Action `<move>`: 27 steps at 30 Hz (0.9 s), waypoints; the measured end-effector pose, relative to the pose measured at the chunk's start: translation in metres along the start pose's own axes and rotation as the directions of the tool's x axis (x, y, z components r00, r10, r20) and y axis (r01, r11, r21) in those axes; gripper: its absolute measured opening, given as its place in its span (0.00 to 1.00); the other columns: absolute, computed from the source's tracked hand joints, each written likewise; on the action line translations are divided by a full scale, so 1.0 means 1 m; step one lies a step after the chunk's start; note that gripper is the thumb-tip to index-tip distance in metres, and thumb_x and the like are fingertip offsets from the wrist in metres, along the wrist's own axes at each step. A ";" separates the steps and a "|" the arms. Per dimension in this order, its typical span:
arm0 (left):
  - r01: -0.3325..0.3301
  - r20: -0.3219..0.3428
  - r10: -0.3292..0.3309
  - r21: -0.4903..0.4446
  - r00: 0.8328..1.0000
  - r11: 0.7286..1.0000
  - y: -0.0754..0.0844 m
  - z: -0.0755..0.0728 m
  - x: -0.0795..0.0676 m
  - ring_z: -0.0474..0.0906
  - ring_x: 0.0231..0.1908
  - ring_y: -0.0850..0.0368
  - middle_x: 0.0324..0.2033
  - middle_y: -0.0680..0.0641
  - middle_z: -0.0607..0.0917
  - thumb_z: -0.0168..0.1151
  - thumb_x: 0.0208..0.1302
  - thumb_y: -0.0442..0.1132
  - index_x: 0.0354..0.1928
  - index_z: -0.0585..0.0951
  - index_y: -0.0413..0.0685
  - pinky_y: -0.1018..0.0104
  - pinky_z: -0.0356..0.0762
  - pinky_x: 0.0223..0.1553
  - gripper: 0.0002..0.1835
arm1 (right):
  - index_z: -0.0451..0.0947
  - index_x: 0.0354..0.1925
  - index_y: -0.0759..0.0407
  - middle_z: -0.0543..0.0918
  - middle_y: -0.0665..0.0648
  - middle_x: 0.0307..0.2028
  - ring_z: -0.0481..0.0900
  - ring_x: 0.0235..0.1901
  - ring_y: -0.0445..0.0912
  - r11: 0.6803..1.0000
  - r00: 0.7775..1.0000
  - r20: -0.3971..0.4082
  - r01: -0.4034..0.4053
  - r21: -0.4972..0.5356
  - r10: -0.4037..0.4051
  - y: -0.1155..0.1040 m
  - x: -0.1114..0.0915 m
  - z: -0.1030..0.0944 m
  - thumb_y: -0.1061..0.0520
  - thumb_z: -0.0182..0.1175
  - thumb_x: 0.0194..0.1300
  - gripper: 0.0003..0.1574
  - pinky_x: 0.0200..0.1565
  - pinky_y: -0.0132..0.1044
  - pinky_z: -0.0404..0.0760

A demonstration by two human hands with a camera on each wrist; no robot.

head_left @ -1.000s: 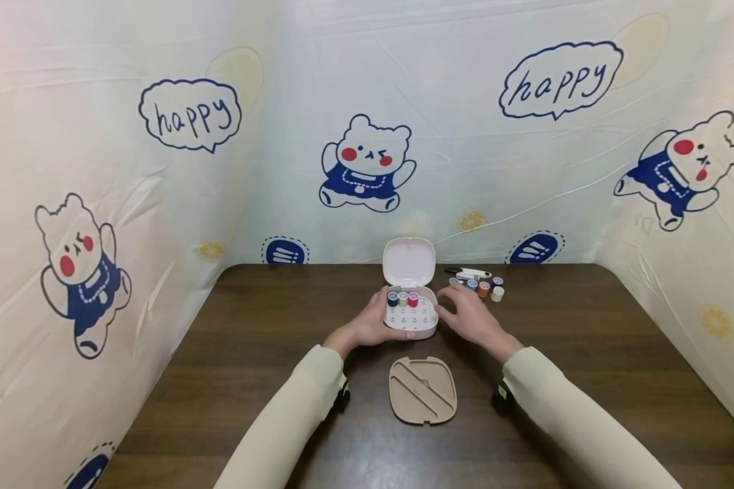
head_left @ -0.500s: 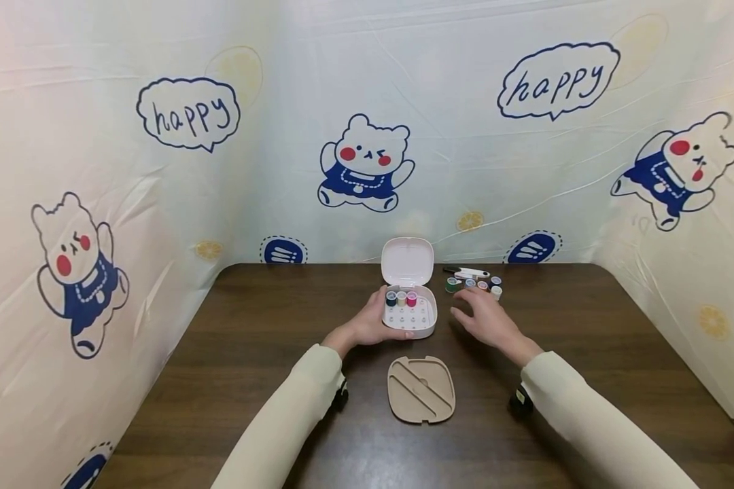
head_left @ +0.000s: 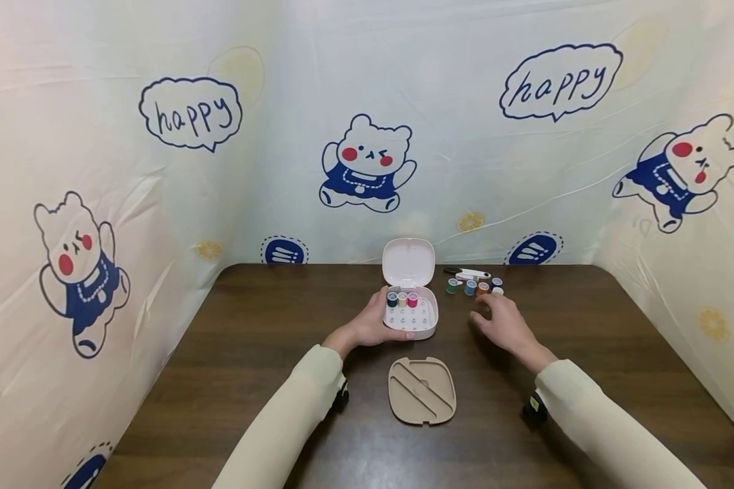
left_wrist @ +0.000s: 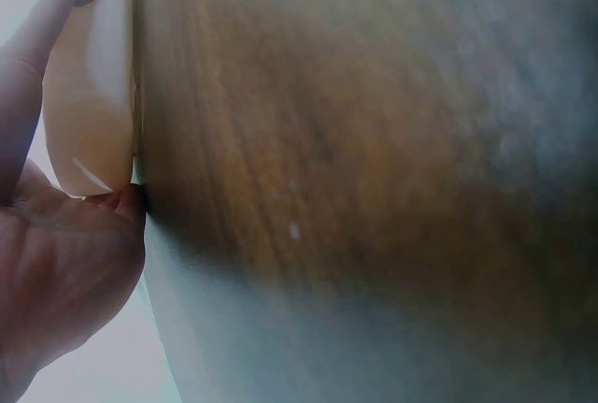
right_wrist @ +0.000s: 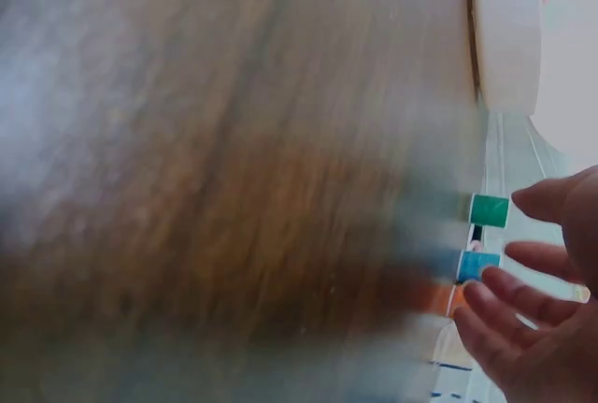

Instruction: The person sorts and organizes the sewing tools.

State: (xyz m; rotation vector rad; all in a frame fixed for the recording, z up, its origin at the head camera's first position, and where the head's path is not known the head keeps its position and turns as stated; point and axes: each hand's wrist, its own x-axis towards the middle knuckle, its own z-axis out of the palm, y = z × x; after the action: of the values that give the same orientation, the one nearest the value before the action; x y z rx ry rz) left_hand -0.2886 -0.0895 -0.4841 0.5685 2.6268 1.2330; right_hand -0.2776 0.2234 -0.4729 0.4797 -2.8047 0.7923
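Observation:
My left hand (head_left: pixel 370 324) grips the white open-lidded box (head_left: pixel 425 333) at its left side, thumb along the front; the left wrist view shows that hand (left_wrist: pixel 70 263) round the box's wall (left_wrist: pixel 89 94). Dark (head_left: pixel 392 299), beige (head_left: pixel 402 299) and pink (head_left: pixel 412 299) thread spools stand in its back row, with bare pegs in front. My right hand (head_left: pixel 504 322) hovers by the loose spools, fingertips overlapping the white spool (head_left: pixel 498 291). In the right wrist view its fingers (right_wrist: pixel 523 300) are spread near the green (right_wrist: pixel 489 210), blue (right_wrist: pixel 478 265) and orange spools (right_wrist: pixel 457 300), gripping none visible.
A beige grooved tray (head_left: pixel 425 390) lies on the brown table (head_left: pixel 232 401) in front of the box. Behind the loose spools lies a slim black-and-white tool (head_left: pixel 474 273). A navy spool (head_left: pixel 496 282) stands at the group's right. A printed cloth (head_left: pixel 367 75) encloses the table.
My right hand has moved from the box's right side to the right, uncovering the green, blue and orange spools and reaching the white one. My left hand stays on the box.

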 end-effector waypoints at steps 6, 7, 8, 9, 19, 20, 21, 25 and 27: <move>0.000 -0.001 0.000 0.006 1.000 1.000 0.002 -0.001 0.001 0.62 0.68 0.43 0.69 0.35 0.61 0.82 0.51 0.53 0.78 0.49 0.42 0.52 0.60 0.71 0.63 | 0.79 0.54 0.74 0.81 0.73 0.50 0.80 0.49 0.65 0.994 0.994 -0.014 -0.103 0.038 0.104 0.006 -0.003 -0.008 0.59 0.64 0.68 0.21 0.53 0.61 0.77; -0.002 -0.002 0.002 0.006 1.000 1.000 0.003 -0.001 0.001 0.62 0.68 0.43 0.69 0.35 0.61 0.82 0.51 0.53 0.78 0.49 0.42 0.52 0.59 0.71 0.63 | 0.79 0.54 0.74 0.81 0.74 0.50 0.80 0.50 0.65 0.992 0.993 -0.022 -0.117 0.043 0.118 0.007 -0.003 -0.009 0.59 0.65 0.68 0.21 0.54 0.61 0.76; -0.004 -0.002 0.004 0.005 1.000 1.000 0.003 -0.002 0.001 0.62 0.68 0.43 0.69 0.35 0.61 0.82 0.51 0.53 0.78 0.49 0.42 0.53 0.59 0.71 0.63 | 0.79 0.53 0.74 0.81 0.74 0.49 0.80 0.49 0.65 0.990 0.991 -0.030 -0.130 0.046 0.131 0.009 -0.003 -0.009 0.59 0.65 0.68 0.22 0.54 0.61 0.76; -0.005 -0.003 0.005 0.004 1.000 1.000 0.003 -0.002 0.001 0.62 0.69 0.43 0.69 0.35 0.61 0.82 0.51 0.53 0.78 0.49 0.42 0.53 0.59 0.71 0.63 | 0.79 0.52 0.74 0.82 0.74 0.48 0.80 0.48 0.66 0.989 0.989 -0.039 -0.142 0.048 0.144 0.010 -0.003 -0.010 0.59 0.65 0.68 0.21 0.53 0.61 0.76; 0.007 0.010 -0.007 0.009 1.000 1.000 0.001 0.000 0.000 0.61 0.69 0.43 0.70 0.35 0.60 0.81 0.51 0.54 0.79 0.47 0.42 0.51 0.59 0.71 0.65 | 0.74 0.53 0.78 0.78 0.76 0.46 0.75 0.48 0.66 0.952 0.949 -0.116 -0.279 0.125 0.293 0.023 0.001 -0.014 0.56 0.64 0.68 0.27 0.53 0.61 0.73; 0.007 0.010 -0.007 0.010 1.000 1.000 0.001 0.000 0.000 0.61 0.69 0.43 0.70 0.35 0.60 0.82 0.51 0.54 0.79 0.47 0.42 0.51 0.59 0.71 0.65 | 0.74 0.54 0.78 0.78 0.76 0.47 0.75 0.48 0.67 0.946 0.943 -0.127 -0.290 0.144 0.309 0.023 0.002 -0.014 0.56 0.64 0.69 0.27 0.54 0.61 0.73; 0.006 0.009 -0.006 0.010 1.000 1.000 0.001 0.000 0.000 0.61 0.69 0.43 0.70 0.35 0.60 0.82 0.51 0.54 0.79 0.47 0.42 0.51 0.59 0.71 0.65 | 0.73 0.54 0.78 0.78 0.76 0.47 0.75 0.48 0.67 0.940 0.936 -0.138 -0.300 0.163 0.323 0.024 0.003 -0.014 0.56 0.64 0.69 0.27 0.54 0.61 0.73; 0.009 0.007 -0.009 0.009 1.000 1.000 0.002 -0.001 -0.001 0.61 0.69 0.43 0.70 0.36 0.60 0.82 0.51 0.54 0.79 0.47 0.42 0.51 0.59 0.71 0.65 | 0.74 0.54 0.76 0.80 0.75 0.49 0.77 0.49 0.65 0.910 0.904 -0.171 -0.352 0.221 0.392 0.024 0.009 -0.012 0.55 0.64 0.69 0.26 0.55 0.57 0.73; 0.011 0.007 -0.011 0.007 1.000 1.000 0.002 -0.001 -0.001 0.61 0.69 0.44 0.70 0.35 0.60 0.81 0.51 0.54 0.79 0.47 0.41 0.51 0.59 0.71 0.65 | 0.74 0.55 0.75 0.81 0.74 0.49 0.77 0.49 0.64 0.893 0.889 -0.172 -0.380 0.241 0.424 0.025 0.012 -0.011 0.55 0.64 0.69 0.26 0.56 0.56 0.73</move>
State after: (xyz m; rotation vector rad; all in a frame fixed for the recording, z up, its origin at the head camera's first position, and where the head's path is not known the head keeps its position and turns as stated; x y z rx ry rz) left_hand -0.2877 -0.0890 -0.4820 0.5575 2.6264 1.2170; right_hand -0.2966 0.2458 -0.4724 -0.1758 -2.6545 1.1405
